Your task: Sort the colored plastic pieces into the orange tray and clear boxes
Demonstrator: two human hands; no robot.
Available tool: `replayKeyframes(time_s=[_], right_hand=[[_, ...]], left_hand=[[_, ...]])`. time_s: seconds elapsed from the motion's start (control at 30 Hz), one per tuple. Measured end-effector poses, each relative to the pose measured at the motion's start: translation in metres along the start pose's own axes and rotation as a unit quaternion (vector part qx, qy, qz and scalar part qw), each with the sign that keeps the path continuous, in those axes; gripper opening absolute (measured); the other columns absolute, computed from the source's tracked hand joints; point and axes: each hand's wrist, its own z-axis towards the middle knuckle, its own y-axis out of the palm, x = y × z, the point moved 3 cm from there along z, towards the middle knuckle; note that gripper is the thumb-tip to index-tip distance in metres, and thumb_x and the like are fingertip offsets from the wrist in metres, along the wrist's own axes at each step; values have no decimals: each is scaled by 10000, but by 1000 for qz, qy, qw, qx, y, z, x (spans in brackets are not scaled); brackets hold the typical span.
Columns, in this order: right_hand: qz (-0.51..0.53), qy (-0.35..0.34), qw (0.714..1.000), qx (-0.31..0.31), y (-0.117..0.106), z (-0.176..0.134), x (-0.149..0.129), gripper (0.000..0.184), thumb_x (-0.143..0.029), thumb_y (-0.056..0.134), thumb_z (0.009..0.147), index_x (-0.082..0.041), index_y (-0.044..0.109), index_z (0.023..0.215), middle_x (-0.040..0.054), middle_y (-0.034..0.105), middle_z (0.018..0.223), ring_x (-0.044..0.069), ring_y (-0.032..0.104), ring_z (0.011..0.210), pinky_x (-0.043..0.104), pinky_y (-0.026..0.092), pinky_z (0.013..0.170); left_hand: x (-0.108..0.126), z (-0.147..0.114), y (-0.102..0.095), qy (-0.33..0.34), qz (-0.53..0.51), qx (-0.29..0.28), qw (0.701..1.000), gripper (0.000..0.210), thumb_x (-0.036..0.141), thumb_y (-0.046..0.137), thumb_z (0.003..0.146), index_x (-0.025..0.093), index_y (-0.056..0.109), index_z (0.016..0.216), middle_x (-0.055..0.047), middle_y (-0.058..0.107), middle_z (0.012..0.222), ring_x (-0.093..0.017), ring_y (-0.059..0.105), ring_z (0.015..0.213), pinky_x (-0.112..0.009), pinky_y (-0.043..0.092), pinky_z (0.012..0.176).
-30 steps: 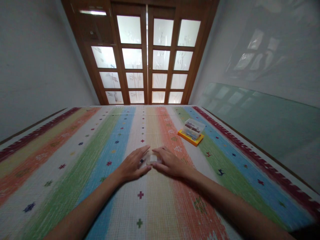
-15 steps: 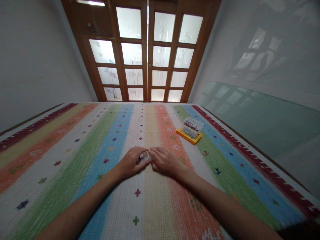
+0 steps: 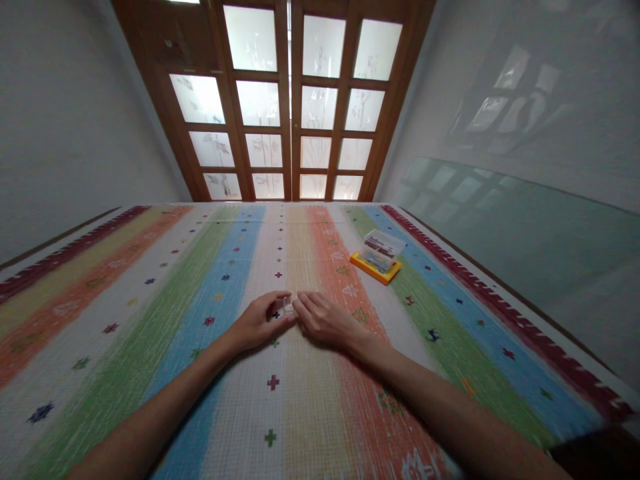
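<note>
Between my hands, at the middle of the table, is a small clear plastic box (image 3: pixel 289 306). My left hand (image 3: pixel 260 321) curves round it from the left, with thumb and fingers reaching its near and far sides. From the right, my right hand (image 3: pixel 320 318) closes over the box's right end, its fingers bent and pressed together. Those fingers cover that end, so what they pinch there is partly hidden. Whatever may be inside the box is too small to make out.
A yellow case (image 3: pixel 376 267) with its clear lid raised lies beyond my right hand, with several thin slender pieces in it. A striped cloth (image 3: pixel 310 400) covers the table. Wooden doors with glass panes (image 3: pixel 316 110) stand at the far end, with walls on both sides.
My left thumb and fingers have spread slightly, showing more of the clear box. Both hands stay close around it. The whole view has shifted a little.
</note>
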Motion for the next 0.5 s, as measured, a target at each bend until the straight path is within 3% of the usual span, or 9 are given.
replayKeyframes(time_s=[0.17, 0.33, 0.5], right_hand=[[-16, -6, 1000, 2, 1, 1, -3, 321, -115, 374, 1054, 9, 591, 1254, 260, 702, 1114, 296, 669, 1033, 440, 558, 873], [-59, -13, 998, -22, -2, 3, -5, 313, -102, 351, 1047, -28, 643, 1132, 227, 710, 1056, 286, 660, 945, 422, 547, 833], [-78, -20, 997, -10, -4, 3, -7, 356, -108, 325, 1052, 12, 638, 1173, 252, 713, 1061, 294, 654, 932, 429, 533, 832]], left_hand=[[0, 1, -2, -22, -10, -12, 1000, 606, 544, 670, 889, 91, 653, 1291, -11, 627, 757, -168, 559, 706, -295, 468, 668], [1, 2, -3, -20, -21, -13, 1000, 594, 538, 678, 878, 97, 677, 1276, 33, 544, 697, -131, 467, 632, -257, 395, 599], [1, 2, -1, -23, -21, -8, 999, 597, 540, 683, 865, 97, 695, 1263, 36, 532, 697, -128, 451, 627, -263, 392, 597]])
